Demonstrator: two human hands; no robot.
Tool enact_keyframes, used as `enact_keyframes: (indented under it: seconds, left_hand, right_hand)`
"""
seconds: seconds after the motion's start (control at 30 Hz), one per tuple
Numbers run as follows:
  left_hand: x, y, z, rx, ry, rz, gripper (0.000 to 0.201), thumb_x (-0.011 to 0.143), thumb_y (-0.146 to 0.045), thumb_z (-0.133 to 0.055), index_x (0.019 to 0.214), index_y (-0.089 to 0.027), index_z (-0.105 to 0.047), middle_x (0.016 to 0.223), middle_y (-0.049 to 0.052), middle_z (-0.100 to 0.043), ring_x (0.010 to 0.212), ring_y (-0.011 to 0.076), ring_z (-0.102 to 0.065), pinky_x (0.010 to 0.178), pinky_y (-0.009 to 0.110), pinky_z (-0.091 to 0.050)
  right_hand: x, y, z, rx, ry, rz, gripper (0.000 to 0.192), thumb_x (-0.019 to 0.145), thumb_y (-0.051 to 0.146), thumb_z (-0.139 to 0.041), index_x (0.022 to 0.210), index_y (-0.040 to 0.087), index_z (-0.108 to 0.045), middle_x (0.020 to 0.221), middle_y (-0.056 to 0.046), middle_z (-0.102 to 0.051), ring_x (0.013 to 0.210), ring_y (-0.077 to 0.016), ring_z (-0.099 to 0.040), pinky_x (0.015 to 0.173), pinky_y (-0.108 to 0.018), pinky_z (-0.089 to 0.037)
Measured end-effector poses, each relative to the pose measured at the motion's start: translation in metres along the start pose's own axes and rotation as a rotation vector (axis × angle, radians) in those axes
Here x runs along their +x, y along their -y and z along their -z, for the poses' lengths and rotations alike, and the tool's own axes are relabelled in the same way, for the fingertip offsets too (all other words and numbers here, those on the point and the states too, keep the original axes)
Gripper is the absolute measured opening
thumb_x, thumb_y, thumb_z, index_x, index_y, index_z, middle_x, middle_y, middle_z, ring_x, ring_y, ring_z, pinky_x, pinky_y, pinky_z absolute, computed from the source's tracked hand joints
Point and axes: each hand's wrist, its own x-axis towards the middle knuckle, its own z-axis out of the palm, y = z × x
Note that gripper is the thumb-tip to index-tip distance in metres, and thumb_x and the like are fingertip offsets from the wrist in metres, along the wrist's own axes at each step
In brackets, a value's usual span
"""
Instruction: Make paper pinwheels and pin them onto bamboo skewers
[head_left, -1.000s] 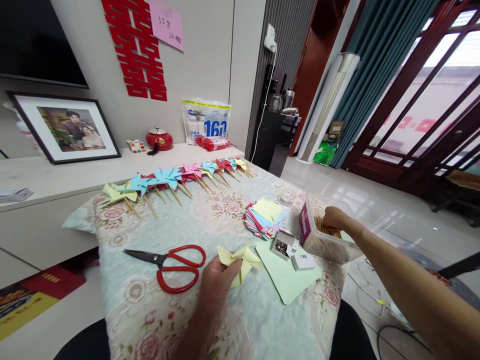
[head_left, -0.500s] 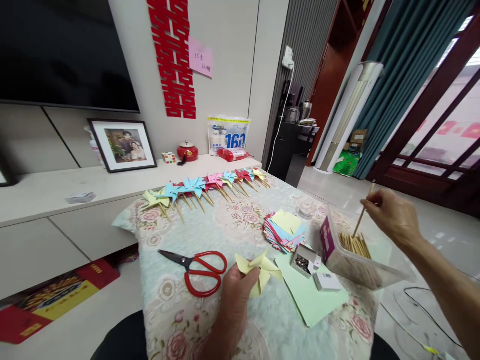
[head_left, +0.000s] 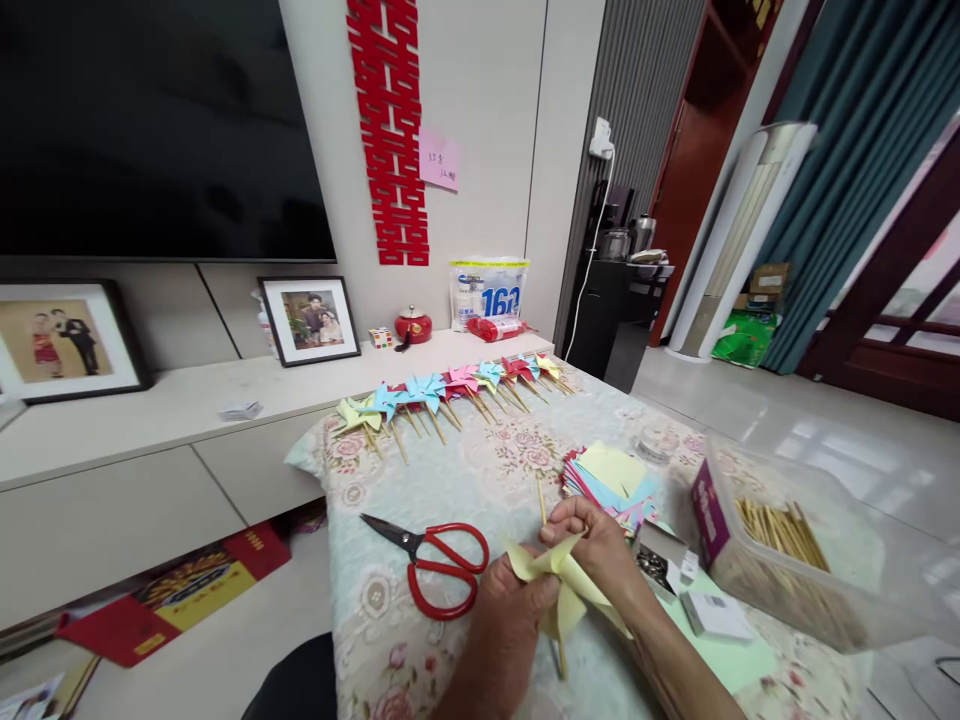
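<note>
Fingers of your left hand [head_left: 517, 610] pinch the yellow pinwheel [head_left: 559, 575], right hand [head_left: 592, 540] grips the stick [head_left: 541, 500]: keep it centred behind.

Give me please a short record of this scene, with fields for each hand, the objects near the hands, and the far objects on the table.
left hand: left hand grips the yellow paper pinwheel
right hand: right hand pinches a thin wooden stick against the pinwheel
near left: red scissors, lying flat
near right: open small box of pins; clear tub of sticks; stack of coloured paper squares
far edge: row of finished pinwheels
surface: floral tablecloth
</note>
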Motion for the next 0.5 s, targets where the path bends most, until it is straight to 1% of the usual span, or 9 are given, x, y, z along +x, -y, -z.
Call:
enact_keyframes:
  seconds: [0.07,0.13,0.17,0.2,0.27,0.33,0.4,0.47,0.5]
  left_hand:
    - [0.002,0.004,0.002,-0.003,-0.017,-0.010,0.031,0.054,-0.029,-0.090,0.072,-0.015,-0.069,0.064,0.001,-0.067,0.063,0.0139,-0.060,0.062,0.024,-0.044]
    - [0.003,0.006,0.002,-0.015,-0.047,-0.016,0.028,0.057,-0.027,-0.088,0.075,-0.015,-0.070,0.066,0.002,-0.068,0.062,0.0134,-0.059,0.063,0.024,-0.044]
    - [0.004,0.007,0.002,-0.018,-0.057,-0.029,0.027,0.059,-0.027,-0.087,0.077,-0.015,-0.071,0.067,0.002,-0.068,0.062,0.0135,-0.059,0.062,0.025,-0.044]
    - [0.004,0.007,0.001,-0.015,-0.065,-0.045,0.025,0.061,-0.027,-0.085,0.079,-0.014,-0.071,0.067,0.003,-0.068,0.061,0.0139,-0.059,0.062,0.025,-0.044]
    - [0.006,0.008,0.001,0.022,-0.084,-0.076,0.025,0.064,-0.027,-0.082,0.082,-0.013,-0.072,0.067,0.004,-0.068,0.061,0.0152,-0.059,0.060,0.026,-0.044]
    - [0.007,0.008,0.003,0.096,-0.157,-0.089,0.025,0.062,-0.027,-0.081,0.080,-0.013,-0.071,0.066,0.003,-0.068,0.059,0.0151,-0.058,0.058,0.026,-0.044]
    - [0.009,0.009,0.005,0.199,-0.260,-0.098,0.026,0.058,-0.027,-0.083,0.074,-0.014,-0.069,0.062,0.002,-0.067,0.055,0.0132,-0.055,0.055,0.024,-0.043]
    - [0.011,0.012,0.008,0.291,-0.332,-0.127,0.027,0.054,-0.025,-0.084,0.069,-0.014,-0.065,0.057,0.000,-0.064,0.051,0.0117,-0.052,0.052,0.023,-0.041]
    - [0.012,0.013,0.010,0.329,-0.351,-0.144,0.026,0.053,-0.025,-0.083,0.068,-0.015,-0.064,0.056,-0.001,-0.063,0.050,0.0114,-0.051,0.050,0.023,-0.041]
  right_hand:
    - [0.001,-0.008,0.004,0.023,0.031,-0.031,0.044,0.049,0.036,-0.091,0.073,0.020,-0.058,0.052,0.006,-0.060,0.045,-0.0122,-0.053,0.049,-0.023,-0.040]
    - [-0.002,-0.010,0.013,0.025,0.030,-0.044,0.041,0.056,0.044,-0.089,0.076,0.020,-0.062,0.056,0.004,-0.063,0.048,-0.0134,-0.055,0.051,-0.024,-0.041]
    - [-0.004,-0.008,0.018,0.021,0.015,-0.039,0.040,0.062,0.050,-0.085,0.079,0.019,-0.065,0.061,0.001,-0.066,0.053,-0.0150,-0.058,0.053,-0.025,-0.043]
    - [-0.007,-0.005,0.024,0.023,-0.007,-0.030,0.040,0.068,0.054,-0.080,0.082,0.019,-0.068,0.070,-0.002,-0.069,0.061,-0.0177,-0.062,0.058,-0.027,-0.047]
    - [-0.015,0.001,0.033,0.040,-0.011,0.005,0.046,0.077,0.063,-0.069,0.087,0.018,-0.072,0.089,-0.009,-0.073,0.081,-0.0233,-0.066,0.071,-0.032,-0.051]
    - [-0.023,0.007,0.040,0.032,0.066,0.022,0.053,0.082,0.068,-0.060,0.094,0.018,-0.075,0.097,-0.012,-0.073,0.090,-0.0268,-0.065,0.080,-0.037,-0.050]
    - [-0.031,0.009,0.041,-0.028,0.185,0.030,0.053,0.084,0.067,-0.056,0.100,0.020,-0.074,0.099,-0.011,-0.073,0.089,-0.0278,-0.065,0.081,-0.039,-0.049]
    - [-0.036,0.009,0.040,-0.111,0.266,0.050,0.045,0.083,0.060,-0.063,0.102,0.020,-0.073,0.096,-0.009,-0.072,0.087,-0.0271,-0.064,0.079,-0.037,-0.048]
    - [-0.037,0.008,0.038,-0.144,0.281,0.057,0.040,0.080,0.055,-0.069,0.100,0.020,-0.073,0.092,-0.008,-0.072,0.086,-0.0263,-0.063,0.077,-0.035,-0.047]
